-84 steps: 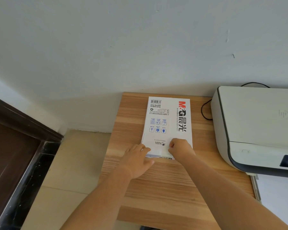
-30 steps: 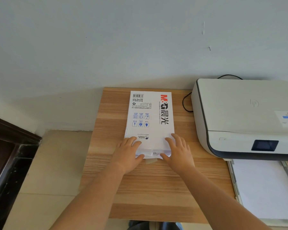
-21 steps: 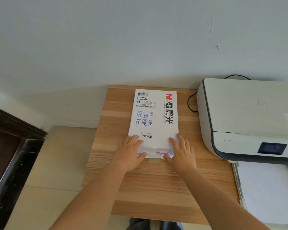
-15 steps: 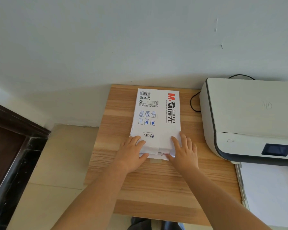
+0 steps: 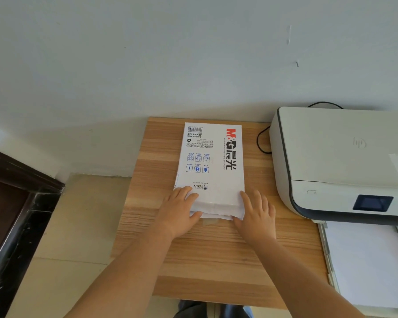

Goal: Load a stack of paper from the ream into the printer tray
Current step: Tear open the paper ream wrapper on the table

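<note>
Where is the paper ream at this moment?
In the head view the paper ream lies flat on the wooden table, just left of the printer, with the left hand and right hand at its near end.
</note>
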{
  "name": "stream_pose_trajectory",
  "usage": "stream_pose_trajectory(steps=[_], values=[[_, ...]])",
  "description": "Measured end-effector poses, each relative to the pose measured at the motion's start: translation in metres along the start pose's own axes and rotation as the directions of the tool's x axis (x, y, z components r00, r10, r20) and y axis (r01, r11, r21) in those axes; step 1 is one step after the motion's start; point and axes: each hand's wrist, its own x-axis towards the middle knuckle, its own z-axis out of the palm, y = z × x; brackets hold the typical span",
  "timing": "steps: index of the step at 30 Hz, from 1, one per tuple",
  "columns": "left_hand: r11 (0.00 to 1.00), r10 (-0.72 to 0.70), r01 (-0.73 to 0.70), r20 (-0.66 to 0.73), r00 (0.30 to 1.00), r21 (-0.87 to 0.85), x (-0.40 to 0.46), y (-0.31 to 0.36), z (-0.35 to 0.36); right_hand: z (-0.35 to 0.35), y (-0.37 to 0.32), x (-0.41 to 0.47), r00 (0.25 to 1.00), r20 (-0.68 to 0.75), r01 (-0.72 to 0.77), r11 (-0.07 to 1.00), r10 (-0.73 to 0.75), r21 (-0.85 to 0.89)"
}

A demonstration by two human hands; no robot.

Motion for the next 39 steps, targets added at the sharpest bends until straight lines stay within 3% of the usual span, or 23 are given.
stream_pose_trajectory(steps=[12,24,31,35,39], values=[[0.999,0.018,-0.016,-0.052,0.998,0.043,-0.002,0.006,0.007,0.001,0.004,-0.013,0.990,0.078,-0.123,0.991,0.118,0.054],[0.992,-0.022,0.029,-0.060,0.998,0.119,-0.001,-0.003,0.010,-0.001,0.004,-0.019,0.987,0.106,-0.136,0.984,0.124,0.116],[0.978,0.090,-0.064,-0.125,0.988,0.197,0.009,0.004,0.008,-0.005,0.003,-0.019,0.983,0.129,-0.150,0.979,0.132,0.140],[0.952,0.252,-0.208,-0.186,0.950,0.226,0.019,0.010,0.009,-0.008,0.000,-0.017,0.983,0.127,-0.153,0.974,0.133,0.166],[0.941,0.320,-0.274,-0.258,0.912,0.197,0.029,0.017,0.004,-0.009,-0.002,-0.013,0.990,0.094,-0.116,0.978,0.101,0.174]])
